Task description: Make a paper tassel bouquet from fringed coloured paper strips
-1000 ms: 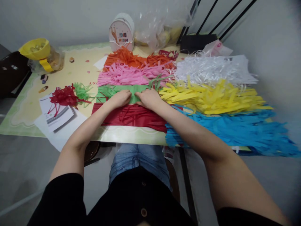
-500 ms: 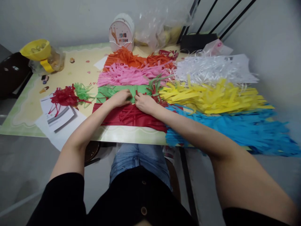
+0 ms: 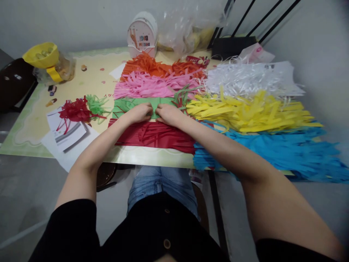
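Note:
Both hands rest on a fringed green paper strip point(image 3: 154, 103) lying across the table, fingers curled toward each other with a small gap between them. My left hand point(image 3: 143, 112) is at the strip's lower middle, its fingers bent down on the paper. Just right of it, my right hand point(image 3: 167, 114) is closed on the same strip; what its fingertips pinch is hidden. Nearer to me lies fringed dark red paper point(image 3: 158, 136). Beyond the green are fringed pink paper point(image 3: 147, 85) and orange paper point(image 3: 152, 67).
At the right lie white fringe point(image 3: 245, 80), yellow fringe point(image 3: 251, 112) and blue fringe point(image 3: 283, 153). Cut red scraps point(image 3: 75, 111) and green scraps point(image 3: 96, 105) sit by papers point(image 3: 71, 140). A yellow bowl point(image 3: 40, 56) and a round box point(image 3: 142, 34) stand further back.
The fingertips of my right hand have come off a thin red strip that lay across the green paper; the red strip no longer shows there. The view has shifted slightly.

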`<state>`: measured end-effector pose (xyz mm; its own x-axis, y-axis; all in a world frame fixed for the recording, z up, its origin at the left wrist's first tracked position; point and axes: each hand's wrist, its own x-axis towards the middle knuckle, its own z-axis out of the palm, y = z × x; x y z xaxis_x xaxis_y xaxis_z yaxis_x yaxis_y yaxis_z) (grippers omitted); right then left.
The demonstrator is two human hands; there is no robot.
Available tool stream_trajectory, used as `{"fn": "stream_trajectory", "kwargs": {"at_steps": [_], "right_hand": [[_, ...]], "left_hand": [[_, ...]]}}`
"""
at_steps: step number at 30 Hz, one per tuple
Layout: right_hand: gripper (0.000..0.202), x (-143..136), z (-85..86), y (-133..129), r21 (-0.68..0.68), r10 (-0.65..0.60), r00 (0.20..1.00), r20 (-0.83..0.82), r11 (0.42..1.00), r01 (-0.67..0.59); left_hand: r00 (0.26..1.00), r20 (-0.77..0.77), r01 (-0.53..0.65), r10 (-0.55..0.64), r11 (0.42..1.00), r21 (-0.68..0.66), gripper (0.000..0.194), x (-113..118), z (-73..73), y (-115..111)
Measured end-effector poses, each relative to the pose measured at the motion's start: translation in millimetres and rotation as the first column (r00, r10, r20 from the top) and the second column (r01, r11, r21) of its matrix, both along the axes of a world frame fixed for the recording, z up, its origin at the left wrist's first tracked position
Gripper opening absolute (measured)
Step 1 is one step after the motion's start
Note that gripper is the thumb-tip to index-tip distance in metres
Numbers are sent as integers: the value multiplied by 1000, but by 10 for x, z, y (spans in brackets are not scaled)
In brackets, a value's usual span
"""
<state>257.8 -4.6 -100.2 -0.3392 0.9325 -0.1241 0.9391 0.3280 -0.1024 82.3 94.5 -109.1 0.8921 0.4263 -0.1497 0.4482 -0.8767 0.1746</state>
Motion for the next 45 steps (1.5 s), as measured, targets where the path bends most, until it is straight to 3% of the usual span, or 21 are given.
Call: {"fn": "stream_trajectory", "kwargs": {"at_steps": [4, 11, 22, 28, 45], "right_hand": [[35, -13, -5, -12, -11, 9, 1000, -4, 1000, -9], [49, -68, -73, -32, -9, -37, 999, -24, 999, 37], [35, 42, -124, 113, -88, -58, 994, -90, 995, 50], [31, 99, -178, 222, -129, -14, 992, -128, 992, -3], [20, 242, -75, 368, -243, 2, 958, -288, 967, -75]], "left_hand": [[1000, 13, -14, 13, 1000, 20, 27, 8, -10, -24], [999, 24, -29, 30, 999, -41, 33, -22, 21, 7], [995, 86, -43, 58, 984, -175, 16, 14, -29, 229], [992, 94, -58, 83, 969, -239, 18, -3, 20, 219], [988, 90, -95, 126, 953, -287, 18, 23, 64, 171]]}}
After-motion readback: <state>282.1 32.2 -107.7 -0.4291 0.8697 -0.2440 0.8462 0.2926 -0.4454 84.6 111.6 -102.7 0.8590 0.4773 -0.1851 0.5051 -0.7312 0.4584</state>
